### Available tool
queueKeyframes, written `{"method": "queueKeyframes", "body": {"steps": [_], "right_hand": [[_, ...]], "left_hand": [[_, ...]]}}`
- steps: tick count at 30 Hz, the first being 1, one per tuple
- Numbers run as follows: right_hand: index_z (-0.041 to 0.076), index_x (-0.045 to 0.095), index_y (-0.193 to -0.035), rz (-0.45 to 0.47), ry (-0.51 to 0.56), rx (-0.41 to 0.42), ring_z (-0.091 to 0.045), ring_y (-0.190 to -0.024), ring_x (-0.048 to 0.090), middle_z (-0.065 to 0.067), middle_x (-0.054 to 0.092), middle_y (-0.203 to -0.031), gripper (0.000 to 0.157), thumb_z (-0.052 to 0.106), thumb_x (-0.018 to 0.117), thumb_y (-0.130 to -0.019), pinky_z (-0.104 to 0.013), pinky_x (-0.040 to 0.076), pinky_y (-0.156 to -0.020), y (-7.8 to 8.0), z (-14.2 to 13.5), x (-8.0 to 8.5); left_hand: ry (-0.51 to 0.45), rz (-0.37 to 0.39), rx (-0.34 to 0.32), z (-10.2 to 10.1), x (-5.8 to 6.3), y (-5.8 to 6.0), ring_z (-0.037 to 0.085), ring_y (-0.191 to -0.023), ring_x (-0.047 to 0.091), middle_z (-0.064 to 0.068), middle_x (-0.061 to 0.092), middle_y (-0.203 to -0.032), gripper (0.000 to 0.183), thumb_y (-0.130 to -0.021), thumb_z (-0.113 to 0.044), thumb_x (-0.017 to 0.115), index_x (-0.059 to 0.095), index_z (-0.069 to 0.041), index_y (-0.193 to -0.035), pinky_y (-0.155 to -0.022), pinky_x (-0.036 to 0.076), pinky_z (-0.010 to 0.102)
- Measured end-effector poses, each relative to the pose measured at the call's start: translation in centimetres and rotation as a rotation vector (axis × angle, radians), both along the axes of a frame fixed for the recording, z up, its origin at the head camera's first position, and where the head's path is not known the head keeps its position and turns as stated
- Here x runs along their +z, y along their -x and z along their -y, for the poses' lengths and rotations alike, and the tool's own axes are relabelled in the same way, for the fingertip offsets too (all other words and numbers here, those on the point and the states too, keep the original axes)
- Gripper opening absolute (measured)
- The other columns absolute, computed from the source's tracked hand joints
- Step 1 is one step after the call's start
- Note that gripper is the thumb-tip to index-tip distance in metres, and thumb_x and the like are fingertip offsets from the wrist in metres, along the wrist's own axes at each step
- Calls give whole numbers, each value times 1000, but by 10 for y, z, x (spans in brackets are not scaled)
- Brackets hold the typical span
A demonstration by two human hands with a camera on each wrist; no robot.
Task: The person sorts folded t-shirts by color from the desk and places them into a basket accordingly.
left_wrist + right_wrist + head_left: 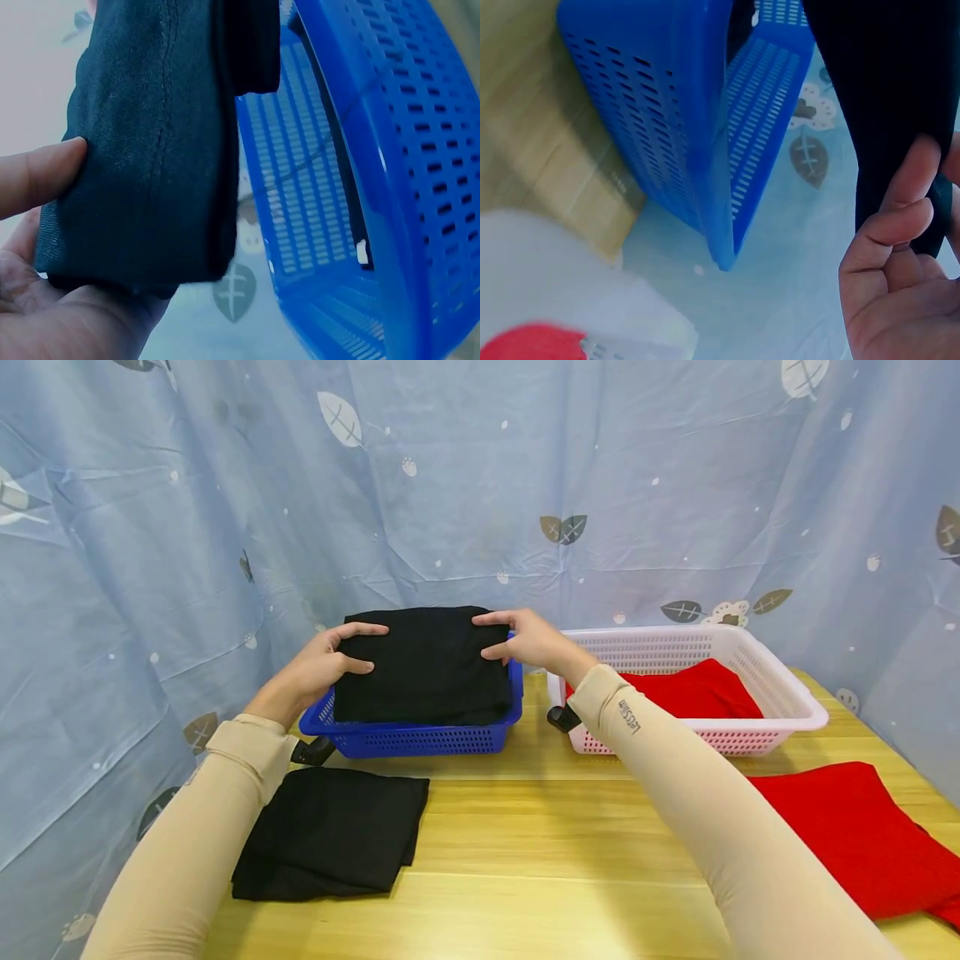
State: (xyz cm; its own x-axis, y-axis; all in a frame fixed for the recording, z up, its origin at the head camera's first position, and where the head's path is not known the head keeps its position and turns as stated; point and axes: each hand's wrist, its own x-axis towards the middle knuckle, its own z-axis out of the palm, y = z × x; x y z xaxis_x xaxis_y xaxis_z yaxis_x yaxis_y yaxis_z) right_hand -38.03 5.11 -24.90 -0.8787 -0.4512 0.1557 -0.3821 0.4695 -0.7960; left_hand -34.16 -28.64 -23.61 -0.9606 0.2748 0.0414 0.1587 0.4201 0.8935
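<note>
A folded black cloth (423, 664) is held up over the blue basket (420, 743). My left hand (317, 664) grips its left edge, thumb and fingers on opposite faces; the left wrist view shows a stitched seam along the folded cloth (154, 150). On the right edge, my right hand (531, 642) pinches the same cloth, its fingertips curled around the fabric in the right wrist view. In both wrist views the cloth hangs apart from the basket's rim. Some dark fabric (349, 195) shows inside the basket, mostly hidden by the near wall.
To the right stands a pale pink basket (798, 706) with red cloth (693, 689) inside. Another folded black cloth (337, 835) lies on the wooden table (525, 868) at left front, and red cloth (855, 835) at right. A blue patterned curtain (465, 468) hangs behind the baskets.
</note>
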Motion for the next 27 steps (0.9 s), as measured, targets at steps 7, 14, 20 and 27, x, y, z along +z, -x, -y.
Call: {"method": "queueKeyframes", "body": {"steps": [7,14,20,27], "right_hand": [[27,56,-145,-9,-32,-46,-21,-80,61,-5,58,-136,55,16,72,-93,-31,48,-70,13,18,-1],[23,55,-146,45,-15,-65,-20,-80,57,-7,53,-143,54,12,68,-95,-28,47,-72,25,25,-9],[21,55,-146,95,-10,-83,-18,-74,55,-9,58,-129,53,9,66,-95,-26,46,-67,30,26,-17],[17,58,-143,30,-202,-128,-29,-118,58,-15,59,-139,49,14,68,-95,-37,48,-98,30,32,-22]], "left_hand": [[57,13,50,7,-4,14,29,-129,54,12,46,-151,61,-96,2,60,46,-23,-150,-105,47,43],[101,21,71,8,-13,29,35,-138,44,13,36,-158,61,-95,1,60,46,-22,-151,-116,35,54],[127,41,66,7,-21,38,36,-136,47,14,38,-157,61,-95,2,60,47,-23,-150,-115,36,55],[236,49,113,11,-30,40,40,-142,38,20,37,-157,60,-93,3,58,49,-17,-149,-117,33,57]]}}
